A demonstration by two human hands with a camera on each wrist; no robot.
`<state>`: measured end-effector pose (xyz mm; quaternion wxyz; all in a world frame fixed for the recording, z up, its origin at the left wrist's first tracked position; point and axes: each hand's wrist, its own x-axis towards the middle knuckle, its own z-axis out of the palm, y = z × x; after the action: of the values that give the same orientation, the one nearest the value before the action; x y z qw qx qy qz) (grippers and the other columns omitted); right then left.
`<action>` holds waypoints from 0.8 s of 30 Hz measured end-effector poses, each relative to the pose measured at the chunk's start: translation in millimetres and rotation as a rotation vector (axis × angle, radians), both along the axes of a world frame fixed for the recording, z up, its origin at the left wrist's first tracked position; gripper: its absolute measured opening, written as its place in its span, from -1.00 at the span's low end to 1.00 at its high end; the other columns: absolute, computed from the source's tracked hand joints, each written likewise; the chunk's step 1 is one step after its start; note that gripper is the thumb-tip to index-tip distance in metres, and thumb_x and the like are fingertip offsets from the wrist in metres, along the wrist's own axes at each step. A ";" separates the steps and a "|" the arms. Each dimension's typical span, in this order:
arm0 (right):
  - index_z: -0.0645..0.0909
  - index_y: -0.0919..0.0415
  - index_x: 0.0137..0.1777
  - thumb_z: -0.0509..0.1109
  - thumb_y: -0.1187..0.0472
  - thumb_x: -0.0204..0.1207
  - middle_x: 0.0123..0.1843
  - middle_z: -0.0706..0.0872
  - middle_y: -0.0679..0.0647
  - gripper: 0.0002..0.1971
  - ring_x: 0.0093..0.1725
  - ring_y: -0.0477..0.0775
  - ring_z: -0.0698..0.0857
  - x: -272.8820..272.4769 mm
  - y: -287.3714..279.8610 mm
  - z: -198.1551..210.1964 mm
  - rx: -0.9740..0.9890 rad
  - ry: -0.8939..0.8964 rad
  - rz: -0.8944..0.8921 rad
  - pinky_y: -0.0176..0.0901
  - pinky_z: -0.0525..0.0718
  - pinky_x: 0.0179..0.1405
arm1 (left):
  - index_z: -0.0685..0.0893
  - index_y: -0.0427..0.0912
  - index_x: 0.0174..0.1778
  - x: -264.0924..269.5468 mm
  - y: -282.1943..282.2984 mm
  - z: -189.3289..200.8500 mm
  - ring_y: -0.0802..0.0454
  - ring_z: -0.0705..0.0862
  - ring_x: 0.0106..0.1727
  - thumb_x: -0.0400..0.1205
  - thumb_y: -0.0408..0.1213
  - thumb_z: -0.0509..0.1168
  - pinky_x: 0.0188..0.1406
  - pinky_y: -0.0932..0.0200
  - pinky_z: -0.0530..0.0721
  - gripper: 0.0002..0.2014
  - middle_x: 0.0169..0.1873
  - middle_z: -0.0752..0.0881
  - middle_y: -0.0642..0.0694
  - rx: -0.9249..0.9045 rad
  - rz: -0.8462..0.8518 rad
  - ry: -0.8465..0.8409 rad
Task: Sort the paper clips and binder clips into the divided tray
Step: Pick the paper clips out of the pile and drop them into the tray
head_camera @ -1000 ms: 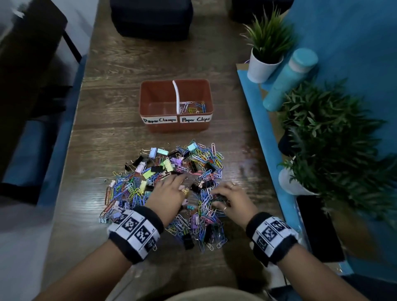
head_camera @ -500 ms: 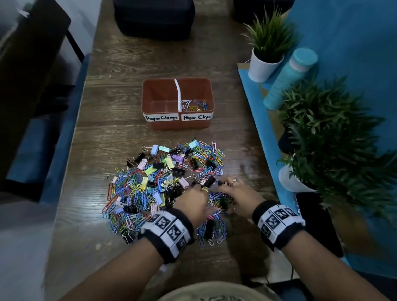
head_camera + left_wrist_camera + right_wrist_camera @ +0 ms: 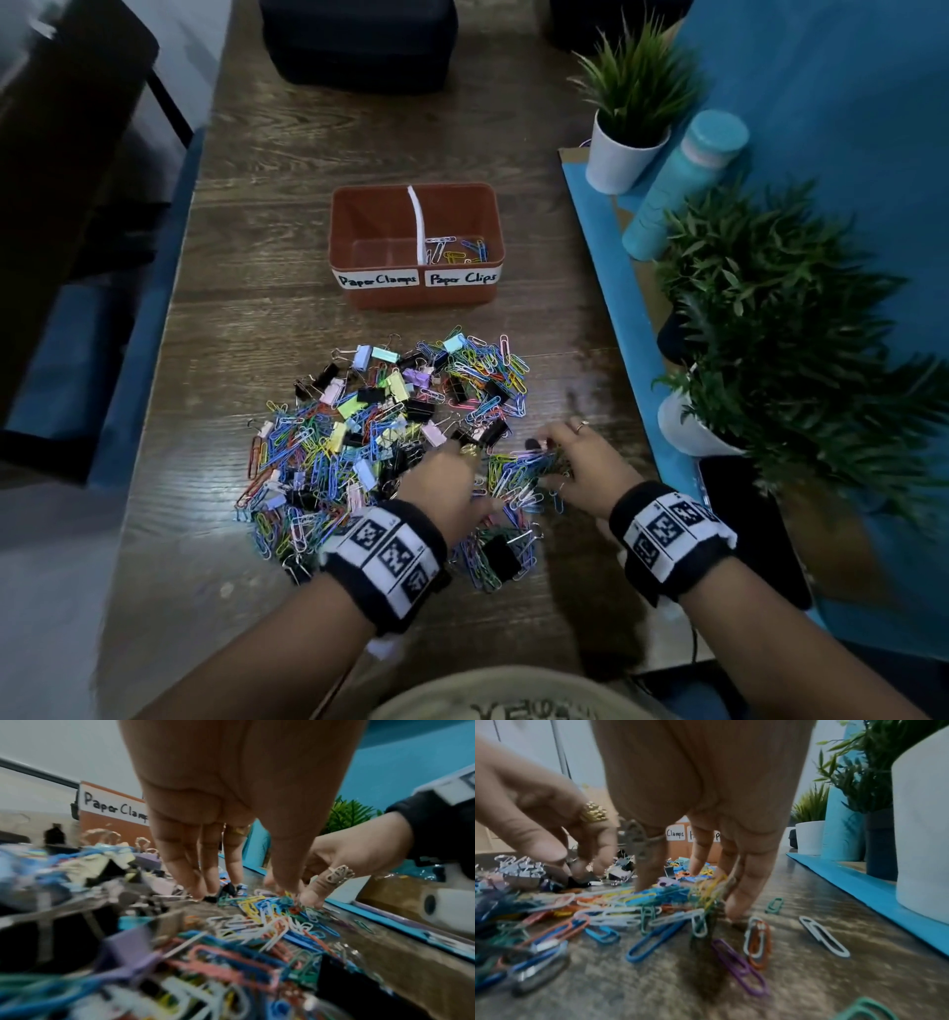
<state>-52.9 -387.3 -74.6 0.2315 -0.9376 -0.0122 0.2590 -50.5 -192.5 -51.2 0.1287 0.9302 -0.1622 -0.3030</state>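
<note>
A mixed pile (image 3: 380, 431) of coloured paper clips and binder clips lies on the wooden table. Behind it stands the brown divided tray (image 3: 426, 300), labelled "Paper Clamps" on the left and "Paper Clips" on the right. Several paper clips (image 3: 457, 249) lie in the right compartment and the left one shows only its floor. At the pile's near right edge, my right hand (image 3: 549, 462) pinches a bunch of paper clips (image 3: 706, 892) between fingers and thumb. Beside it, my left hand (image 3: 480, 478) points its straight fingers (image 3: 195, 878) down, tips touching the pile.
A blue mat (image 3: 611, 288) along the right carries a small potted plant (image 3: 631, 103), a teal bottle (image 3: 688, 185) and a larger white-potted plant (image 3: 780, 334) close to my right hand. A black bag (image 3: 359, 41) sits at the far end. The table's left edge drops off.
My left hand has slid right across the pile until it is beside the right hand. The right hand has drawn paper clips together into a bunch at the pile's right edge.
</note>
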 end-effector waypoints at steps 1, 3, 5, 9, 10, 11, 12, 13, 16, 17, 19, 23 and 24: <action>0.38 0.04 0.41 0.56 0.12 0.34 0.38 0.43 0.08 -0.34 0.40 0.13 0.43 0.6 1.7 2.6 -0.003 0.036 0.006 -0.02 0.43 0.40 | 0.54 -0.12 0.34 1.1 -9.2 1.0 -0.12 0.47 0.38 0.51 0.18 0.31 0.36 -0.08 0.55 -0.41 0.37 0.46 -0.18 -0.013 0.014 -0.002; 0.31 -0.03 0.46 0.63 0.04 0.21 0.47 0.34 0.11 -0.17 0.46 0.23 0.31 2.5 7.3 1.3 -0.096 0.090 0.072 0.13 0.39 0.46 | 0.46 -0.25 0.38 2.4 -29.3 -0.2 -0.17 0.43 0.39 0.46 0.15 0.39 0.36 -0.10 0.54 -0.30 0.38 0.39 -0.20 0.041 0.003 0.041; 0.34 0.00 0.41 0.59 0.16 0.28 0.43 0.35 0.12 -0.29 0.40 0.26 0.33 3.6 11.2 -7.7 -0.190 0.049 0.148 0.12 0.44 0.40 | 0.44 -0.33 0.37 1.8 -43.9 -6.0 -0.23 0.40 0.40 0.47 0.00 0.45 0.33 -0.12 0.52 -0.34 0.40 0.30 -0.23 0.112 0.008 0.079; 0.42 0.10 0.18 0.41 0.40 0.38 0.22 0.55 0.14 -0.58 0.30 0.23 0.50 1.2 8.4 -10.5 -0.218 0.024 0.119 0.03 0.53 0.24 | 0.46 -0.37 0.31 0.4 -53.2 -24.5 -0.27 0.51 0.30 0.58 -0.30 0.37 0.23 -0.07 0.59 -0.57 0.35 0.34 -0.29 0.133 0.029 0.086; 0.41 0.13 0.18 0.38 0.45 0.36 0.21 0.56 0.15 -0.57 0.29 0.24 0.50 -0.8 8.0 -10.9 -0.238 0.039 0.118 0.04 0.54 0.23 | 0.45 -0.36 0.32 0.5 -53.2 -26.5 -0.26 0.52 0.29 0.60 -0.31 0.34 0.22 -0.06 0.60 -0.59 0.34 0.36 -0.29 0.140 0.023 0.084; 0.39 0.16 0.21 0.34 0.51 0.35 0.24 0.55 0.18 -0.54 0.31 0.24 0.47 -3.0 8.7 -11.1 -0.258 0.058 0.120 0.04 0.53 0.26 | 0.45 -0.36 0.33 0.7 -53.0 -26.7 -0.26 0.53 0.28 0.61 -0.33 0.31 0.22 -0.06 0.59 -0.61 0.34 0.36 -0.29 0.144 0.019 0.078; 0.37 0.20 0.25 0.32 0.55 0.33 0.27 0.54 0.20 -0.50 0.33 0.25 0.45 -4.9 9.9 -12.4 -0.272 0.067 0.125 0.05 0.52 0.29 | 0.46 -0.36 0.33 1.3 -52.8 -26.9 -0.25 0.54 0.28 0.62 -0.37 0.28 0.22 -0.05 0.59 -0.64 0.35 0.36 -0.29 0.142 0.018 0.060; 0.35 0.23 0.27 0.30 0.57 0.32 0.29 0.52 0.21 -0.48 0.35 0.26 0.43 -6.0 11.4 -13.2 -0.282 0.076 0.126 0.05 0.50 0.33 | 0.47 -0.36 0.33 2.0 -52.8 -27.1 -0.24 0.54 0.27 0.62 -0.43 0.23 0.22 -0.04 0.59 -0.66 0.36 0.37 -0.29 0.131 0.014 0.041; 0.37 0.27 0.31 0.22 0.62 0.37 0.32 0.51 0.25 -0.49 0.36 0.25 0.46 -4.5 11.1 -11.3 -0.262 0.092 0.071 -0.02 0.47 0.32 | 0.50 -0.37 0.31 7.6 -51.9 -28.3 -0.23 0.52 0.31 0.64 -0.43 0.21 0.28 -0.05 0.58 -0.69 0.36 0.40 -0.29 0.086 0.009 0.024; 0.39 0.29 0.32 0.19 0.62 0.40 0.31 0.52 0.26 -0.51 0.34 0.25 0.49 -3.6 10.2 -8.0 -0.243 0.098 0.041 -0.05 0.48 0.28 | 0.50 -0.37 0.31 9.8 -50.9 -28.4 -0.22 0.50 0.33 0.66 -0.39 0.21 0.29 -0.05 0.57 -0.69 0.36 0.42 -0.28 0.084 0.019 0.021; 0.44 0.30 0.33 0.17 0.59 0.48 0.29 0.56 0.27 -0.57 0.28 0.23 0.55 -1.8 8.9 -0.1 -0.197 0.112 -0.020 -0.14 0.52 0.17 | 0.50 -0.38 0.32 15.7 -47.7 -27.1 -0.21 0.49 0.35 0.68 -0.31 0.20 0.30 -0.03 0.55 -0.67 0.35 0.43 -0.29 0.074 0.031 0.041; 0.53 0.36 0.23 0.19 0.40 0.61 0.20 0.65 0.30 -0.77 0.20 0.24 0.61 5.5 12.8 20.8 -0.118 0.099 -0.096 -0.16 0.51 -0.03 | 0.60 -0.37 0.16 25.0 -36.8 -19.0 -0.12 0.65 0.18 0.66 -0.18 0.25 0.18 0.06 0.65 -0.68 0.16 0.62 -0.27 -0.024 0.091 0.105; 0.54 0.36 0.21 0.20 0.37 0.62 0.17 0.67 0.30 -0.79 0.16 0.22 0.62 9.0 14.2 26.7 -0.098 0.078 -0.115 -0.17 0.48 -0.09 | 0.63 -0.36 0.13 28.2 -33.3 -14.0 -0.09 0.68 0.10 0.64 -0.20 0.27 0.14 0.07 0.68 -0.71 0.11 0.67 -0.24 -0.070 0.137 0.125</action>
<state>-43.9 -373.1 -48.0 0.2000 -0.9361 0.0636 0.2821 -22.3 -225.8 -65.2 0.1916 0.9134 -0.1003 -0.3449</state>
